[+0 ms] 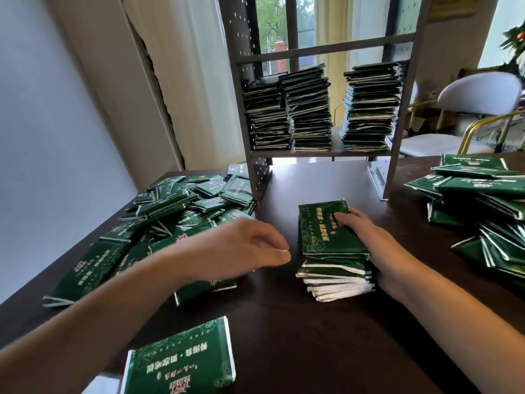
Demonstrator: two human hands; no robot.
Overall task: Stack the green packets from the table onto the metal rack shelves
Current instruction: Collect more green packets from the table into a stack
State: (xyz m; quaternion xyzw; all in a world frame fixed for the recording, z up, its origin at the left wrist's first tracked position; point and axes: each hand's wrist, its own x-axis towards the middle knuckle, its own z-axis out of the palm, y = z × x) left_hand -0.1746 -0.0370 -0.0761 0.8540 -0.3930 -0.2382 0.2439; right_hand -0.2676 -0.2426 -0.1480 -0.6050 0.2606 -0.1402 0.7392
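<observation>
Nearest the camera, a single green packet [181,362] lay flat on the dark surface [312,351]. Beyond it the left hand [244,248] hovered with fingers loosely curled, grasping nothing, over the edge of a loose heap of packets [159,220]. The right hand [366,237] gripped a small stack of packets [329,251] resting on the surface, thumb on top. Another pile [483,200] lay at the right. Farther back, the metal rack [318,109] held three tall packet stacks [309,109] on its shelf.
</observation>
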